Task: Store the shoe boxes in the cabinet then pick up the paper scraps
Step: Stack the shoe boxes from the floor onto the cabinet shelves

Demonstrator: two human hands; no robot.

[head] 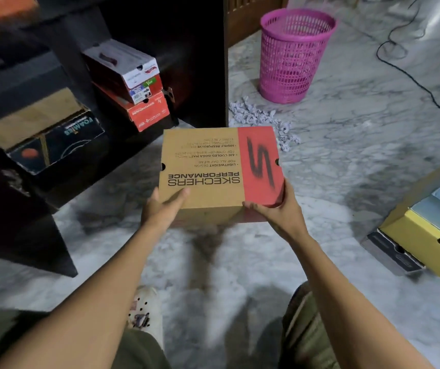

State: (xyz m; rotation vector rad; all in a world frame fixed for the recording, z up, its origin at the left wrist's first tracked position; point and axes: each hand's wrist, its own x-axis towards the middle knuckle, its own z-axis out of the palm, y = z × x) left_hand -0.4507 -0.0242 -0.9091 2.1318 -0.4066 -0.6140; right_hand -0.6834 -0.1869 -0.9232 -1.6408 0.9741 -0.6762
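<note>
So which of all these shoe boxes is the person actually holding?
The brown-and-red Skechers box, gripped at its near corners by the left hand and right hand. The others sit in the cabinet or on the floor.

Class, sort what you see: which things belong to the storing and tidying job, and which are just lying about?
Part of the job: held Skechers box, left hand, right hand, cabinet, paper scraps, yellow box.

Just lying about: black cable. The pink basket may serve for the scraps.

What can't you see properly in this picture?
All in the head view:
- Inside of the Skechers shoe box: its closed lid hides it.
- Back of the cabinet: too dark.
- Yellow box: cut off by the right edge.
- Footwear: blurred, partly behind the left arm.
- Crumpled paper scraps: the held box hides some.
</note>
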